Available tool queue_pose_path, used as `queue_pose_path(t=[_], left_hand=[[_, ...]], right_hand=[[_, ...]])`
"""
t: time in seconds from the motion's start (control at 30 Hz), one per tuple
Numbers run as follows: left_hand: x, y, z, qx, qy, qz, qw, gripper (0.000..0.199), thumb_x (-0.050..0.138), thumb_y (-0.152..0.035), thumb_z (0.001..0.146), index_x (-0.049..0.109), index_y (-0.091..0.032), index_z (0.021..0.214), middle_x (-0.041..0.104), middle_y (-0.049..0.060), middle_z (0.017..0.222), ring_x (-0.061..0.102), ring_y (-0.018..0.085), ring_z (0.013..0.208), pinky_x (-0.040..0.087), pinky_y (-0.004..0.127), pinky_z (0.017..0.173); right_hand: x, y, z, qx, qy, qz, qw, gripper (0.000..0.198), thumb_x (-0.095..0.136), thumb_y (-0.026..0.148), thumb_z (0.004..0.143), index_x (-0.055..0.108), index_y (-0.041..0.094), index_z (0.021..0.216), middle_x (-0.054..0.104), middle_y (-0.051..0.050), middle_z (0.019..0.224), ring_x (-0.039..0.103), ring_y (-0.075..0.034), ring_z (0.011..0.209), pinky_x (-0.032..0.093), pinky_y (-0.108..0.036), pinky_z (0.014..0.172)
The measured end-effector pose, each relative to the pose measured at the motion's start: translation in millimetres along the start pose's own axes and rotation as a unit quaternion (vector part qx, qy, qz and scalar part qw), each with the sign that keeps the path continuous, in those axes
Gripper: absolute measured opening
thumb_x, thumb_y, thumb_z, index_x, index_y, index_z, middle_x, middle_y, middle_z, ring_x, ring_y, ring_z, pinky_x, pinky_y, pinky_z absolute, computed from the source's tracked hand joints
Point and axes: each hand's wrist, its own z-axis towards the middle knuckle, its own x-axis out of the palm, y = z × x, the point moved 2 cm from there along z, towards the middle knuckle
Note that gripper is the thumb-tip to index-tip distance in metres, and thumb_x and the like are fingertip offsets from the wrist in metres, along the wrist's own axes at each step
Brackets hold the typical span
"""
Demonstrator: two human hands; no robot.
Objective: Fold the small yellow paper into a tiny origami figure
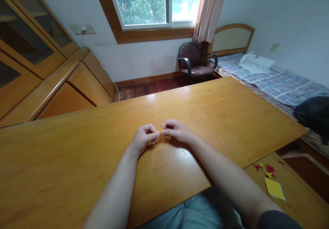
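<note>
A small piece of folded yellow paper (160,131) is held just above the wooden table (102,153), between my two hands. My left hand (143,138) pinches its left side with thumb and fingers. On the other side, my right hand (178,131) grips the paper's right end in a similar pinch. The fingertips nearly meet and cover much of the paper, so its exact shape cannot be made out.
At the lower right, a lower wooden surface (303,201) bears several small red and yellow folded paper pieces (269,169) and a yellow square paper stack (275,188). Beyond the table stand a brown armchair (190,56) and a bed (280,85) with a black bag (315,114). Cabinets (64,95) line the left.
</note>
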Motion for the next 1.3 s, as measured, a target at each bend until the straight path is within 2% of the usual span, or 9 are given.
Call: queue_pose_path(t=[0.33,0.53,0.7,1.0,1.3], left_hand=[[-2.5,2.0,3.6,0.008,-0.026,0.021,0.999,0.030,0.085,-0.029,0.061,0.057,-0.017,0.062,0.056,-0.005,0.051,0.047,0.007,0.040,0.035,0.018,0.040],[-5.4,1.8,8.5,0.038,-0.048,0.074,0.995,0.024,0.083,-0.031,0.068,0.065,-0.016,0.069,0.064,-0.002,0.059,0.057,0.010,0.053,0.045,0.020,0.054],[-4.8,2.0,10.2,0.062,-0.059,0.052,0.995,0.023,0.078,-0.036,0.075,0.071,-0.016,0.084,0.072,0.003,0.074,0.065,0.013,0.067,0.052,0.025,0.067],[-3.7,-2.0,9.0,0.122,-0.081,0.095,0.985,0.023,0.076,-0.037,0.077,0.072,-0.017,0.090,0.072,0.004,0.080,0.067,0.016,0.075,0.054,0.028,0.071],[-4.0,-4.6,8.2,0.175,-0.092,0.155,0.968,0.019,0.071,-0.037,0.082,0.073,-0.019,0.087,0.068,0.004,0.088,0.066,0.016,0.080,0.053,0.026,0.071]], right_hand=[[-1.3,1.9,-0.3,-0.014,-0.045,-0.046,0.998,0.029,0.077,0.042,0.073,0.063,0.017,0.076,0.060,0.002,0.068,0.054,-0.011,0.058,0.045,-0.024,0.058],[-5.3,-1.0,1.5,-0.035,-0.098,-0.074,0.992,0.021,0.075,0.034,0.075,0.063,0.017,0.077,0.060,0.002,0.068,0.057,-0.011,0.058,0.045,-0.024,0.058],[-7.6,-0.7,0.4,-0.042,-0.146,-0.108,0.982,0.019,0.073,0.033,0.078,0.065,0.017,0.078,0.062,0.001,0.070,0.057,-0.011,0.058,0.045,-0.024,0.058],[-8.7,-1.5,0.6,-0.083,-0.166,-0.166,0.969,0.015,0.072,0.031,0.081,0.066,0.018,0.078,0.059,0.002,0.069,0.056,-0.010,0.056,0.044,-0.025,0.058],[-10.3,0.5,-1.3,-0.138,-0.157,-0.256,0.944,0.013,0.070,0.031,0.086,0.069,0.020,0.081,0.061,0.000,0.076,0.053,-0.012,0.065,0.043,-0.026,0.065]])
